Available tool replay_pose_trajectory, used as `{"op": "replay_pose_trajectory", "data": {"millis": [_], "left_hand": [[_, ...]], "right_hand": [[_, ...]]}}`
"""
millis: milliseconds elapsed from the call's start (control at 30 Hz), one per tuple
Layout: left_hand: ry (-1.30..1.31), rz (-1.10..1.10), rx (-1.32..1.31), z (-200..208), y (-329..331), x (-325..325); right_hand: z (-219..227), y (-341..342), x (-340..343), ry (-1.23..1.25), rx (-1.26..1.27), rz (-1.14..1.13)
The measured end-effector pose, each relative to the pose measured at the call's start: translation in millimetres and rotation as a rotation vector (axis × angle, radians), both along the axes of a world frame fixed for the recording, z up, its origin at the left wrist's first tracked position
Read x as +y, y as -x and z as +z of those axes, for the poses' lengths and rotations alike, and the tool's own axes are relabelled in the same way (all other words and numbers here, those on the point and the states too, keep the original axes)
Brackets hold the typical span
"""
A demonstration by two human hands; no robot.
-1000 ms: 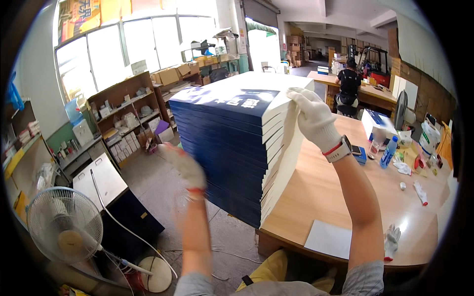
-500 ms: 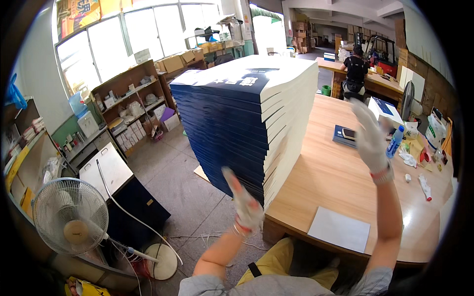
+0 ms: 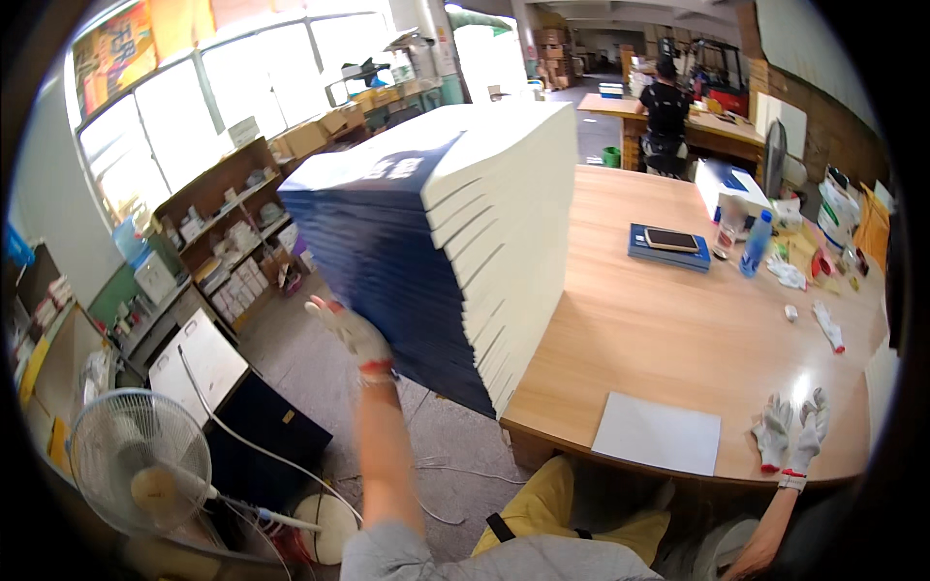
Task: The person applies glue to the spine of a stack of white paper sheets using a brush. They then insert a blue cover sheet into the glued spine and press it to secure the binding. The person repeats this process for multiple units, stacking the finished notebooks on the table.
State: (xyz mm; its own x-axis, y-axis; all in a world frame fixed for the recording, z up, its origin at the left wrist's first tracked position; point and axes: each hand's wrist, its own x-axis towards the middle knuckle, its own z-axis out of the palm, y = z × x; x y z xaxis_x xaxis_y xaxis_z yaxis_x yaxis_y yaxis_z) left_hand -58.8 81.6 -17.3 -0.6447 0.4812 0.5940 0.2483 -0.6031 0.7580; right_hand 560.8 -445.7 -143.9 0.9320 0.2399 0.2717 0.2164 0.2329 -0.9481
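Observation:
A tall stack of thick blue-covered books with white page edges stands at the left end of the wooden table. My left hand, in a white glove with a red cuff, is beside the lower blue side of the stack with its fingers apart; whether it touches the books I cannot tell. At the table's near right edge, my gloved right hand lies with fingers stretched out. Right beside it is a loose white glove. Neither hand appears to hold anything.
A grey-white sheet lies at the near edge. Farther back are a phone on blue books, a blue bottle and a white box. A fan stands left; a person sits at another table.
My right hand has come down from above the table to its near right edge. My left hand has shifted left and up along the stack. The view has turned to the right.

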Motion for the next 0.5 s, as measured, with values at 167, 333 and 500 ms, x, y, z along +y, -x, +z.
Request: {"op": "replay_pose_trajectory", "data": {"millis": [167,333,500], "left_hand": [[-0.286,-0.123,0.379,-18.9,-86.3,-103.5],[-0.381,-0.375,0.730,-65.1,-157.7,-176.4],[-0.622,-0.209,0.839,-66.8,-115.0,-188.0]], "right_hand": [[-81.5,-60.5,-51.8,0.133,-0.082,-0.089],[-135.6,-81.5,-39.8,0.028,-0.062,-0.038],[-160.8,-83.3,-54.6,-0.078,0.047,-0.029]]}}
